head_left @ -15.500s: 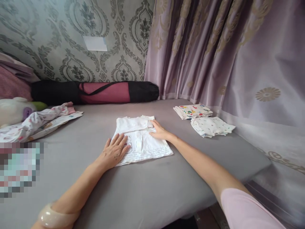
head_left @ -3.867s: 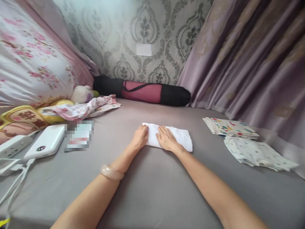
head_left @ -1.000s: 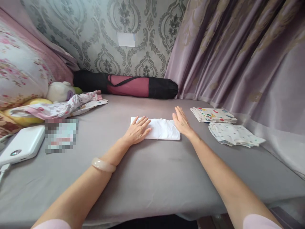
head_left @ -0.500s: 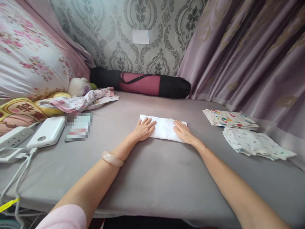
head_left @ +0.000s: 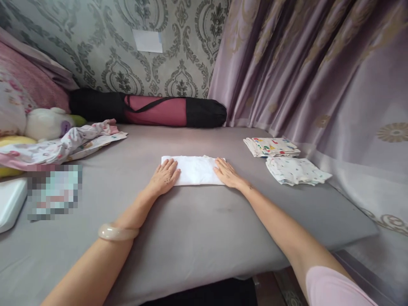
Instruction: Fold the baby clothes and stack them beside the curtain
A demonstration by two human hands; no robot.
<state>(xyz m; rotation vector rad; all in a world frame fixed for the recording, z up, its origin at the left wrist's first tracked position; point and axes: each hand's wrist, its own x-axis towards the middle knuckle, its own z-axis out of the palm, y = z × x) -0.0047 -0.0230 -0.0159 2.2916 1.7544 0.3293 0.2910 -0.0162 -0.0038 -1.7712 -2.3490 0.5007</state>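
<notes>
A white folded cloth lies flat as a long rectangle on the grey sheet. My left hand rests palm down on its left end, fingers stretched out. On the right end lies my right hand, also flat with its fingers extended. Neither hand grips the cloth; both press on its top. A pale bangle circles my left wrist.
To the right sit folded cloths with a colourful print and a white dotted stack. A black and maroon long bag lies along the wall. At left are rumpled printed clothing, a plush toy and a white device.
The view has turned to the right, so everything appears shifted left. Both hands remain flat on the white cloth's ends, slightly nearer its outer edges on the left.
</notes>
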